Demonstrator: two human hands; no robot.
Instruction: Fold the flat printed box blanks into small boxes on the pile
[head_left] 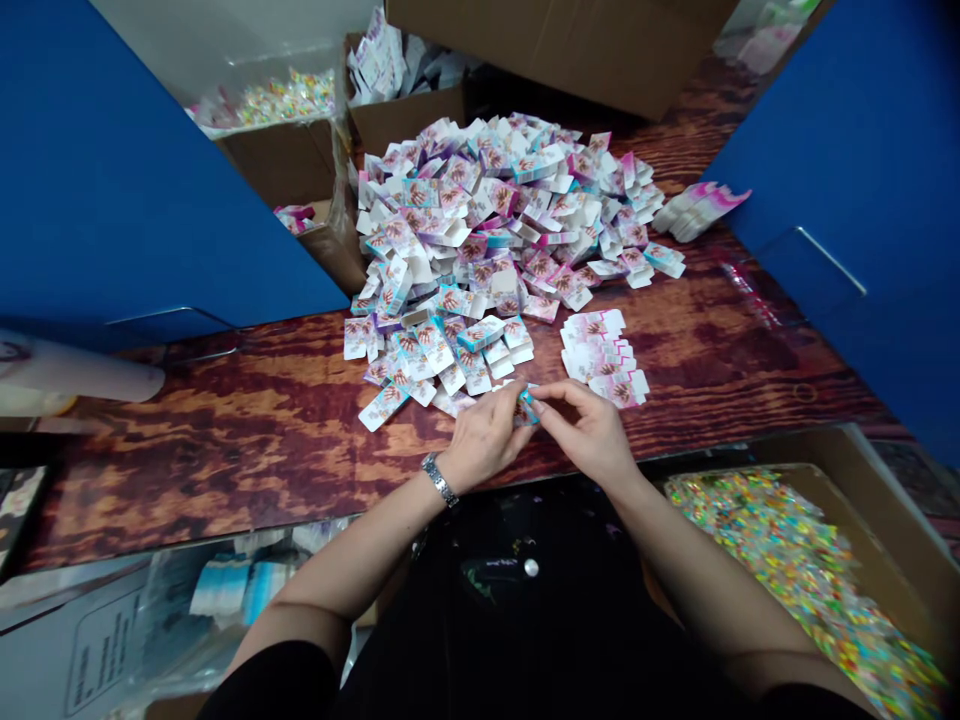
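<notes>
Cardboard box (527,408) looks light and bendy, and left hand (486,438) and right hand (581,432) pinch its thin edges.

Glossy wood-grain tabletop (247,450), smooth printed paperboard cartons (480,230), polished metal watch bracelet (440,479), matt blue panels (112,170)

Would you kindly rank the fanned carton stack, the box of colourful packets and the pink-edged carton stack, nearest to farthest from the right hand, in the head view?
Right hand:
1. Fanned carton stack, just ahead
2. Box of colourful packets, lower right
3. Pink-edged carton stack, far right
</notes>
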